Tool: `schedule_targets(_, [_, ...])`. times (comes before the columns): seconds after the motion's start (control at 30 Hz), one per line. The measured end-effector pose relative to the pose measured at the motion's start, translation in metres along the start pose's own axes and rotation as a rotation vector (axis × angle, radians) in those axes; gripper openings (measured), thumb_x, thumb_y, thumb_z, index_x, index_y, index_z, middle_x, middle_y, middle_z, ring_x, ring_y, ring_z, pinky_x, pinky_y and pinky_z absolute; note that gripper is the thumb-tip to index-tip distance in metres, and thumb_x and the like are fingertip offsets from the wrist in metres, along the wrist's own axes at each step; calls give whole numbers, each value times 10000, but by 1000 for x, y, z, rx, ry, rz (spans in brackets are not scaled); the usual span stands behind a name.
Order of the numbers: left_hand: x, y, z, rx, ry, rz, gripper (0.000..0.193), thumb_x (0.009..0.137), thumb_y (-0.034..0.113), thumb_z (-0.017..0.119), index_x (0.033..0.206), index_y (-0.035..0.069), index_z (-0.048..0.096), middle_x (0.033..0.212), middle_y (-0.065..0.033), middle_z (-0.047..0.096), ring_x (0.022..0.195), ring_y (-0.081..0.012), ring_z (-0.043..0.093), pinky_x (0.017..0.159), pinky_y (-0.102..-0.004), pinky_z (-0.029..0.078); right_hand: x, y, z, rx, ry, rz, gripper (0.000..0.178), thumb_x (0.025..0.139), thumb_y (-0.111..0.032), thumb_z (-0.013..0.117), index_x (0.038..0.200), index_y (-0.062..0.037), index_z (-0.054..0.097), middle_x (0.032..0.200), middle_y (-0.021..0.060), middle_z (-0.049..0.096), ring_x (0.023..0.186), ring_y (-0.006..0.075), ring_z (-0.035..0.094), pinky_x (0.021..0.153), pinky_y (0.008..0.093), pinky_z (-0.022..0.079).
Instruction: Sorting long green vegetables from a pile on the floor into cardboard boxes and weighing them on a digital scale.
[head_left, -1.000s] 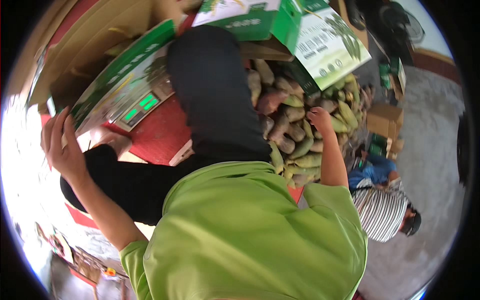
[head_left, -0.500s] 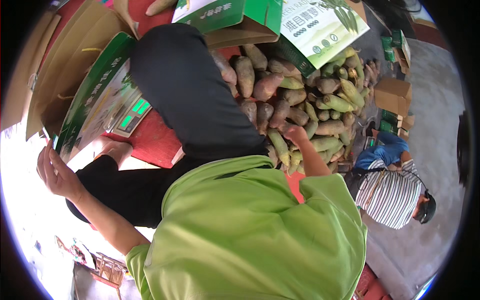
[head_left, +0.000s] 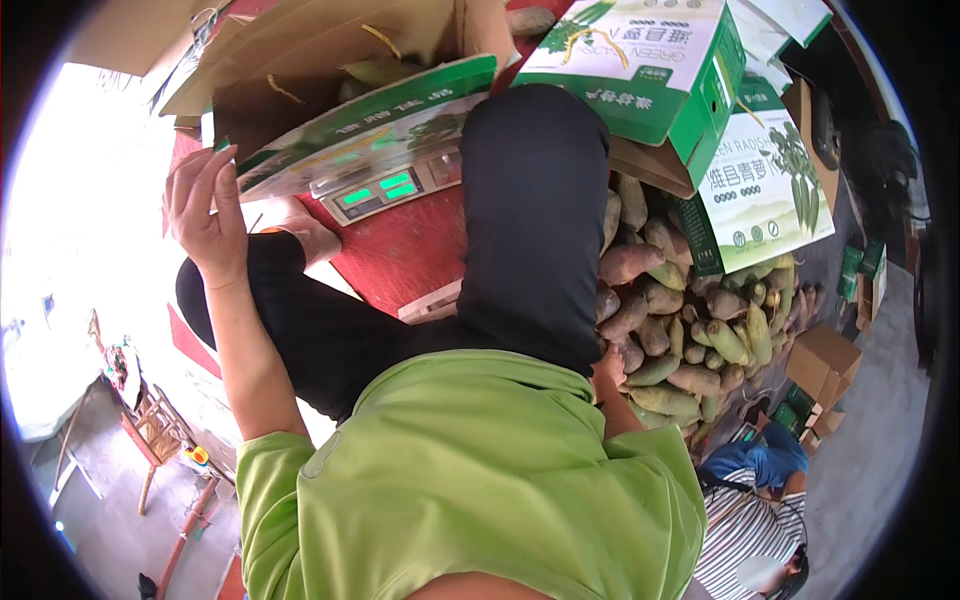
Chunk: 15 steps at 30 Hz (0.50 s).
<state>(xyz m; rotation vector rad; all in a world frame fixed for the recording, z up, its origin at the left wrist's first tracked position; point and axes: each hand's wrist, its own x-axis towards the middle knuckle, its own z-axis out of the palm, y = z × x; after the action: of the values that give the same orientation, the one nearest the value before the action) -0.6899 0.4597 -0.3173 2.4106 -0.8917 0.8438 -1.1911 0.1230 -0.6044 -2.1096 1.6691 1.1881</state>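
Note:
My left hand (head_left: 208, 205) is raised at the near left corner of an open green-and-white carton (head_left: 360, 130), its fingers stretched out and holding nothing I can see. Green radishes (head_left: 385, 70) lie inside this carton, which rests on a digital scale (head_left: 430, 178) with lit green displays. My right hand (head_left: 607, 372) is low beside my right thigh, at the edge of a large radish pile (head_left: 665, 330). The thigh hides most of it, so its fingers and anything in them do not show. Greenish and reddish-brown radishes make up the pile.
More printed cartons, one green-and-white (head_left: 640, 75) and one white (head_left: 770, 190), stand beyond the pile. A person in a striped shirt (head_left: 750, 530) crouches at the lower right, near brown boxes (head_left: 822, 362). A wooden chair (head_left: 155, 430) stands at the left. Red matting (head_left: 400, 245) lies underneath.
The view has swung left, so the scene sits further right. My right hand has drawn back from among the radishes toward my thigh. My left hand remains by the carton's corner.

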Motion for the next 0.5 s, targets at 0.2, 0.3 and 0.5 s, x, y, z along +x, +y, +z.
schedule_targets(0.2, [4, 6, -3, -20, -46, -55, 133, 768, 59, 659, 891, 31, 702, 875, -106, 628, 908, -277, 591, 854, -380, 436, -29, 15, -27, 306, 230, -174, 587, 729, -149, 757, 1239, -159, 465, 1162, 124, 582, 1073, 343, 561, 864, 498, 455])
schedule_targets(0.3, [3, 5, -5, -58, -53, -77, 146, 735, 88, 679, 869, 34, 696, 855, -101, 621, 899, -281, 591, 865, -405, 433, 17, 41, -28, 790, 291, -497, 558, 701, -39, 755, 1197, -37, 500, 1126, 105, 589, 1059, 242, 561, 898, 360, 453])
schedule_targets(0.5, [10, 9, -7, -87, -82, -45, 166, 715, 150, 705, 838, 40, 690, 806, -66, 598, 874, -269, 591, 891, -428, 423, -66, -48, -227, 782, 578, -784, 636, 624, 35, 766, 1204, -2, 510, 1135, 132, 564, 1040, 252, 535, 925, 347, 416])
